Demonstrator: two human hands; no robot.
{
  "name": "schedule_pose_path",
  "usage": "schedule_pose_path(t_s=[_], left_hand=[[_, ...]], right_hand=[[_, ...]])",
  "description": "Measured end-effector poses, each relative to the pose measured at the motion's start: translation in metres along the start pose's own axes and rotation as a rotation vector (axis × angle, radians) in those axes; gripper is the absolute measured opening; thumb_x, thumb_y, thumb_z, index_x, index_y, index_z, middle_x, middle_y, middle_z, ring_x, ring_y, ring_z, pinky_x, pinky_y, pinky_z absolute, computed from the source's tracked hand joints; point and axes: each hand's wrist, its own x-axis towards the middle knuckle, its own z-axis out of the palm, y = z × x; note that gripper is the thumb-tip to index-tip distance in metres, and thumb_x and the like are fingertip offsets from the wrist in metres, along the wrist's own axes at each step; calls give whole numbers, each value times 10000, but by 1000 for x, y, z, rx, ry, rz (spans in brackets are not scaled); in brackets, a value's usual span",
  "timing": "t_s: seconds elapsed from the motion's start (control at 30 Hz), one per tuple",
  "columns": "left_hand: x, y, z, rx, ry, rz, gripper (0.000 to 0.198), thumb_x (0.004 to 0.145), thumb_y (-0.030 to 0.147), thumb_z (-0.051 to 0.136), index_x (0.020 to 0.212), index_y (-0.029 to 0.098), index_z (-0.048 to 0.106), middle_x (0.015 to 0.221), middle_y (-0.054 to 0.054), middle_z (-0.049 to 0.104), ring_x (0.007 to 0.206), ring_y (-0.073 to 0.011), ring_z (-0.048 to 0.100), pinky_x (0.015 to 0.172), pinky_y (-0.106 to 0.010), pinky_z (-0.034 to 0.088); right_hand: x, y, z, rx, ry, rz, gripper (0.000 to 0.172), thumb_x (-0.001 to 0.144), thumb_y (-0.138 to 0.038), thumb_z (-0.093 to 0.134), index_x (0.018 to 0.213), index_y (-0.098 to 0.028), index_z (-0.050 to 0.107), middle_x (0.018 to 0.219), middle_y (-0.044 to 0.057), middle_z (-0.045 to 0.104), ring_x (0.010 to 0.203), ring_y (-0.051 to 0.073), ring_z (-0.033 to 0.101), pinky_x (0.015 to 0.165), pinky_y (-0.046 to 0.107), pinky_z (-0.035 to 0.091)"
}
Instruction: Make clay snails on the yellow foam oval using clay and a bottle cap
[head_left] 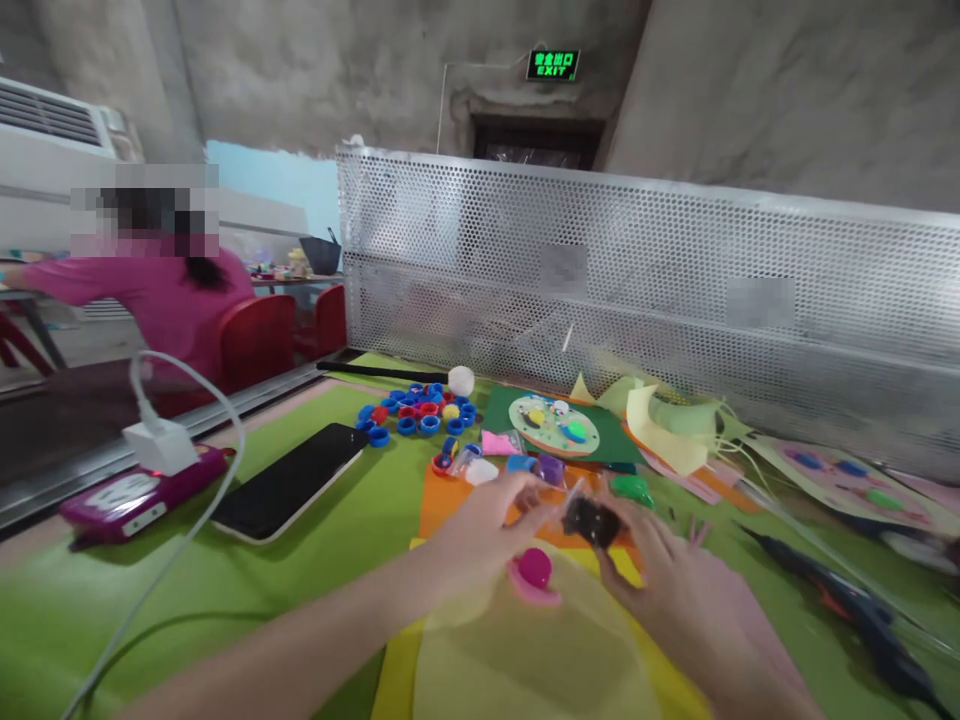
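Observation:
My left hand (499, 520) pinches the clear plastic edge of a small packet of black stuff, probably modelling clay (591, 522). My right hand (660, 565) grips the same packet from the other side, thumb below and fingers behind. Below them lies a large pale yellow rounded sheet (525, 650), with a magenta ball (535, 568) on a pink curved strip (544, 597). Just beyond my fingers are small packets in pink (499, 443), white (481, 472), purple (551, 471) and green (631, 488).
Blue and red bottle caps (429, 424) lie in a cluster behind. A phone (292, 485) and a purple power strip (142, 495) with a white cable are on the left. A glue gun (847, 600) lies right. A perforated metal screen (645, 270) borders the table; a person (165, 310) sits beyond.

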Motion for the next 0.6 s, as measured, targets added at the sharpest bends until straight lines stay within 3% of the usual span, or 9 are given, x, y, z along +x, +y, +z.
schedule_pose_path(t_s=[0.07, 0.13, 0.3, 0.37, 0.43, 0.47, 0.53, 0.6], left_hand=[[-2, 0, 8, -33, -70, -37, 304, 900, 386, 385, 922, 166, 594, 912, -45, 659, 815, -157, 610, 690, -246, 470], [-3, -1, 13, -36, -108, -76, 268, 885, 337, 419, 837, 155, 610, 829, -35, 661, 744, -154, 599, 655, -244, 450], [-6, 4, 13, 8, -65, -157, 284, 874, 337, 404, 700, 156, 538, 699, -6, 587, 642, -144, 520, 594, -245, 381], [-9, 9, 14, -8, -62, -191, 301, 874, 373, 395, 699, 163, 522, 679, 4, 577, 621, -137, 513, 569, -233, 374], [-13, 15, 18, -27, -86, -227, 278, 863, 378, 417, 720, 168, 530, 689, 7, 593, 630, -133, 527, 571, -223, 383], [-16, 17, 20, -16, -106, -221, 263, 858, 371, 430, 724, 170, 534, 695, 6, 597, 636, -132, 529, 573, -219, 384], [-23, 19, 27, 78, -160, -58, 237, 850, 339, 452, 696, 174, 525, 680, 3, 586, 618, -127, 510, 552, -214, 368], [-29, 18, 35, 218, -207, 254, 246, 849, 297, 451, 641, 173, 499, 634, -8, 566, 592, -132, 481, 531, -227, 343]], right_hand=[[-9, -5, 0, -44, 95, -201, 317, 799, -139, 413, 1110, -187, 448, 992, 85, 646, 946, 217, 617, 760, 349, 520], [-12, -7, 0, -58, 133, -277, 299, 805, -117, 408, 1095, -174, 453, 978, 90, 647, 927, 214, 620, 746, 354, 527], [-11, -10, -12, -28, 195, -252, 229, 829, -133, 416, 1051, -147, 469, 990, 115, 606, 991, 238, 563, 806, 401, 493], [-13, -15, -21, 11, 226, -235, 138, 802, -126, 450, 923, -167, 504, 909, 93, 593, 898, 230, 566, 738, 377, 496], [-18, -19, -26, 77, 115, -260, 60, 768, -181, 546, 820, -192, 521, 831, 52, 570, 783, 200, 545, 652, 325, 487], [-21, -21, -27, 148, 149, -231, 57, 756, -198, 569, 759, -194, 512, 790, 40, 543, 739, 180, 525, 628, 304, 476], [-26, -24, -25, 279, 98, -180, 102, 747, -225, 596, 704, -198, 507, 779, 31, 504, 726, 164, 504, 601, 266, 460], [-31, -25, -19, 388, 6, -117, 112, 745, -239, 603, 689, -204, 512, 802, 31, 492, 758, 166, 505, 613, 256, 459]])
